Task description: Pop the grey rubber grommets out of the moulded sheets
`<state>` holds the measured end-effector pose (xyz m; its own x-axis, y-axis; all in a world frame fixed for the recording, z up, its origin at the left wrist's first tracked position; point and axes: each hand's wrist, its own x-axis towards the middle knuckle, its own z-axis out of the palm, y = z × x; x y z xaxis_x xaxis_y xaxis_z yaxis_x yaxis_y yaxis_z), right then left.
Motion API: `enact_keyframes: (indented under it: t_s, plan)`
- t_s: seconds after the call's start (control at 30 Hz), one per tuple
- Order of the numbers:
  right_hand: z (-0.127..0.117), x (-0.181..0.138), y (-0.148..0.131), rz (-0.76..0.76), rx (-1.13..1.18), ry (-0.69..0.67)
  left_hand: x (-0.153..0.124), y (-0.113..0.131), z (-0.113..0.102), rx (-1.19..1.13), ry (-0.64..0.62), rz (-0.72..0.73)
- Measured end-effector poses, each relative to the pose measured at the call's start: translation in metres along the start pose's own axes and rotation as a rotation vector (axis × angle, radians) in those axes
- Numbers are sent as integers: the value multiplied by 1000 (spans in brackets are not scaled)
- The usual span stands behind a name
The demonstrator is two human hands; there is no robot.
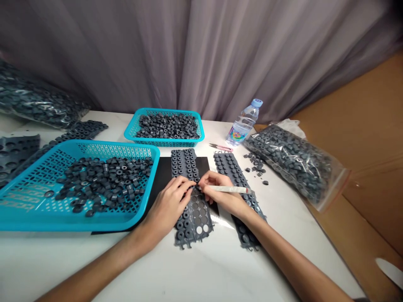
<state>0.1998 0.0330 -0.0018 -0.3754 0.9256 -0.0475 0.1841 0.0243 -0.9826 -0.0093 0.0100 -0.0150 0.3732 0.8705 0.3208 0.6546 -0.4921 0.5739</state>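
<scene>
A dark grey moulded rubber sheet with rows of ring-shaped pieces lies in front of me, partly on a black mat. Toward its near right corner are flat round spots and two white open holes. My left hand rests over the sheet's left side, thumb and fingers pinched close; anything between them is too small to make out. From the right, my right hand grips a whitish pen-like tool, its reddish end pointing right. Both sets of fingertips almost meet above the sheet, hiding the tool's working end.
Blue-green baskets of small dark rings stand left and behind. A second sheet lies right, near loose pieces. Beyond are pink-handled thread snips, a water bottle and a filled clear bag. Another bag lies far left.
</scene>
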Motion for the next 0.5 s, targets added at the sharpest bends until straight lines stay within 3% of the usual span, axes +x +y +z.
enact_keyframes:
  t_s: [0.5]
  plan:
    - [2, 0, -10, 11, -70, -24, 5, 5, -5, 34, 2, -7]
